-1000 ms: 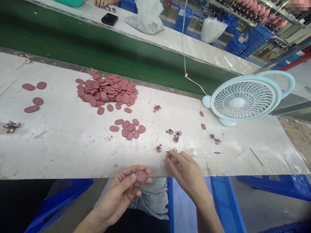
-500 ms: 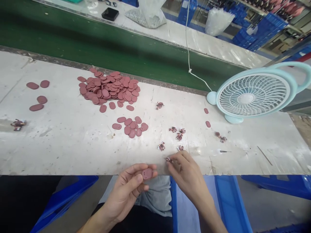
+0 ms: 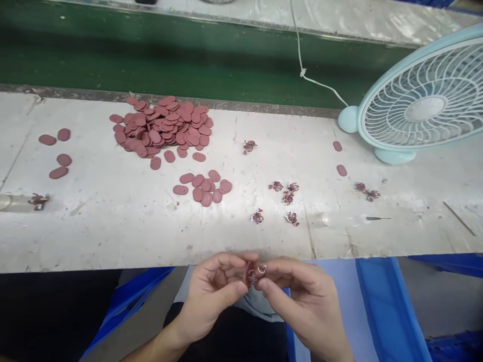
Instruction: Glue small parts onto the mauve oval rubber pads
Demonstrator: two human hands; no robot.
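Observation:
My left hand (image 3: 217,294) pinches a dark red oval base (image 3: 248,275) on edge between thumb and fingers, just past the table's front edge. Against its face, my right hand (image 3: 302,296) holds a small painted figurine (image 3: 260,272) by thumb and forefinger. The two pieces meet or nearly meet; I cannot tell whether they are joined. On the table beyond lie several similar figurines (image 3: 289,197), a small group of oval bases (image 3: 206,186) and a large heap of them (image 3: 162,128).
A pale blue fan (image 3: 426,108) stands at the right, its white cord (image 3: 320,85) running back across the green channel (image 3: 151,60). A fine-tipped tool (image 3: 377,218) lies right of centre. One figurine (image 3: 38,201) and several loose bases (image 3: 63,160) are at the left.
My right hand has lifted a figurine off the table edge and brought it left to the base in my left hand. The base has turned on edge. The view has tilted down.

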